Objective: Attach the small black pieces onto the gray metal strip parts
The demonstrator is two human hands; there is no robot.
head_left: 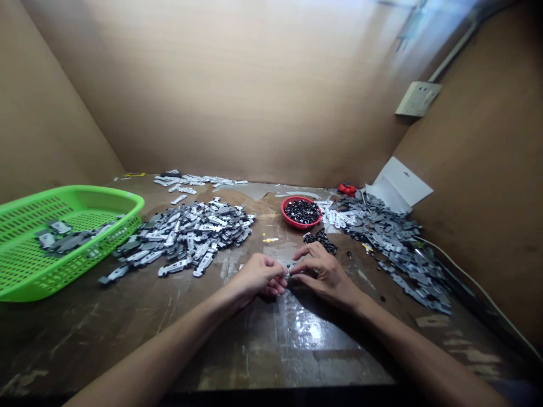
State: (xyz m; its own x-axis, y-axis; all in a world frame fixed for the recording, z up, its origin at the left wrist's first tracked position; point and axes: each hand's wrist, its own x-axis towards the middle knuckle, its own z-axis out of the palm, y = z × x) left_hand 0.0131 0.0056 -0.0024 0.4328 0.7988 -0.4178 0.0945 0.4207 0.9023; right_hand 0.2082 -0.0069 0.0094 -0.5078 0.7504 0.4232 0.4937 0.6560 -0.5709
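Observation:
Both hands meet over the middle of the table. My left hand [263, 277] is closed, thumb and fingertips pinching a small flat grey piece [288, 264], most of which the fingers hide. From the other side my right hand [322, 274] has its thumb and index finger brought together at the same piece, where a tiny black spot shows; the other fingers are curved above. Just beyond the right hand lies a small heap of black parts [326, 243]. Behind it, a red bowl [292, 224] holds many small black parts with shiny heads.
On the left stands a green plastic basket [85, 277] with some grey pieces inside. Beside it spreads a large pile of grey-and-white flat pieces [203, 226]. More grey pieces [399, 243] lie at right, near a white card [403, 183] and a cable [466, 274]. Board walls surround the table.

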